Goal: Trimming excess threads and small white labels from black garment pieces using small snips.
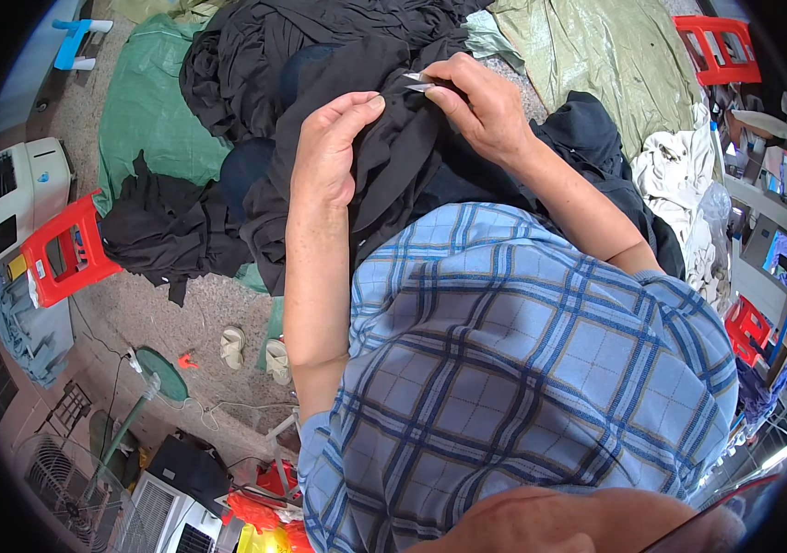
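Observation:
My right hand (490,109) is closed around small thread snips (417,81), whose two silver blades stick out apart toward the left. Across my lap is a black garment (392,138), bunched and creased. My left hand (327,152) is closed on this black cloth, thumb and fingers pinched together a short way left of the blades. The fingertips and any thread between them are too small to make out. A larger heap of black cloth (246,64) lies just beyond my hands, and more black pieces (168,221) lie to the left.
Green sheeting (149,111) lies at the left and a paler sheet (587,64) at the far right. Red stools stand left (66,249) and far right (718,48). White cloth (675,184) is heaped at the right. Slippers (232,347) and a cable lie on the floor.

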Tool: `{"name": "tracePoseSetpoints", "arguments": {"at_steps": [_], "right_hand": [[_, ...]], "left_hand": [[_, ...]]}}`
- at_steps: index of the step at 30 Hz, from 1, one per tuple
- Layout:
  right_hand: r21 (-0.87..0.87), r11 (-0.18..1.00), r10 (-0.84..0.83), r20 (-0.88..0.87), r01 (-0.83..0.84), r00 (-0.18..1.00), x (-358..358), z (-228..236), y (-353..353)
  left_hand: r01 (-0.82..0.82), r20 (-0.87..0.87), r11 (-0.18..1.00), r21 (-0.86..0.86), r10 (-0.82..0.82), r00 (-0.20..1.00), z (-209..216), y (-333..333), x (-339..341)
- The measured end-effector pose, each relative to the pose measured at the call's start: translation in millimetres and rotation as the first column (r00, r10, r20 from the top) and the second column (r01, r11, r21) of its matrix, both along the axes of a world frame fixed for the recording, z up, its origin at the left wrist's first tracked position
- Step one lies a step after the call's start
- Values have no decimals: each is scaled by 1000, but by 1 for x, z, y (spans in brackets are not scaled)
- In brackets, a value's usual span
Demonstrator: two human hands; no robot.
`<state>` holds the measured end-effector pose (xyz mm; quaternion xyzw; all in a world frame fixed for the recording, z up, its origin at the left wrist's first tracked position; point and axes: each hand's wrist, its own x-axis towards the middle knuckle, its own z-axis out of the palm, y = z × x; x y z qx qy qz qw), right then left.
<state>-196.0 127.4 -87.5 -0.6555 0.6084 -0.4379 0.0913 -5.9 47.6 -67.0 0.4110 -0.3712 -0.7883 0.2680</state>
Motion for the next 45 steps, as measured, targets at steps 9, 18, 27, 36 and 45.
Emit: {"name": "tracePoseSetpoints", "arguments": {"at_steps": [9, 18, 27, 36, 45], "right_hand": [[454, 879, -25, 354, -148, 935, -8, -13, 0], [487, 823, -98, 630, -293, 771, -14, 1, 8], [132, 875, 49, 933, -466, 356, -1, 32, 3], [-156, 814, 238, 968, -559, 77, -24, 45, 13], [-114, 754, 258, 957, -647, 133, -36, 53, 16]], "left_hand": [[169, 434, 778, -605, 145, 889, 15, 16, 31], [513, 735, 561, -650, 295, 610, 22, 71, 150], [132, 249, 270, -954, 463, 850, 28, 94, 145], [509, 643, 465, -724, 186, 743, 21, 103, 168], [518, 725, 537, -666, 301, 619, 31, 137, 206]]}}
